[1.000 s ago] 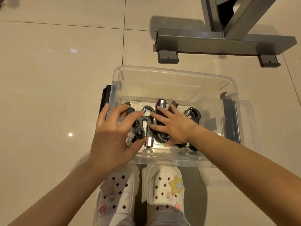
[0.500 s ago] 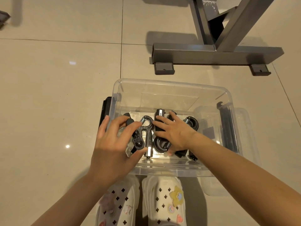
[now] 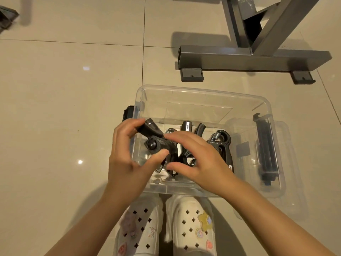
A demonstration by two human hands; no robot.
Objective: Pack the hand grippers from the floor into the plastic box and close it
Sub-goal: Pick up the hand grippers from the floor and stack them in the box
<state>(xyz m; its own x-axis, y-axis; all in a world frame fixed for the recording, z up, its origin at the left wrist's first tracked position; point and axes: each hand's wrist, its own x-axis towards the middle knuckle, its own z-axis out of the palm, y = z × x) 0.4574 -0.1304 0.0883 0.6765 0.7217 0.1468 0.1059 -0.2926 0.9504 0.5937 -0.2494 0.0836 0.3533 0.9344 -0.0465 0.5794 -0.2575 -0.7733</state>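
Starting at far left: a dark object [image 3: 6, 17] lying cut off at the frame's corner on the tiled floor [image 3: 64, 108], too little showing to name.

Moving right to the clear plastic box [image 3: 203, 93], standing open on the floor just ahead of a pair of white clogs [image 3: 164, 224], with a black latch [image 3: 128, 112] hanging on its left wall.

Hovering over the box's left end, the left hand [image 3: 125, 163], gripping one black hand gripper [image 3: 156, 141] raised above the others, fingers curled over its upper handle and thumb pressing from below. Long axis running slantwise, upper handle pointing up-left, knob and spring end lying down-right toward the other hand.

Reaching in just beside it, the right hand [image 3: 201, 159], fingers spread and gently bent, index tip touching or nearly touching the raised gripper's spring end; impossible to say which. Holding nothing plainly.

Lying under and beyond that hand, the remaining hand grippers [image 3: 221, 143], packed side by side on the box bottom, handles running roughly front to back.

Further right, the clear lid [image 3: 282, 159] lying on the floor against the box's right side, with a black clip [image 3: 266, 148] on it.

Judging the next step: settling the raised gripper back among the others, turning its axis to match theirs, the left hand being the one already on it. Lid not yet fitted.

Up at top right, a grey steel frame [image 3: 249, 60] standing well apart.
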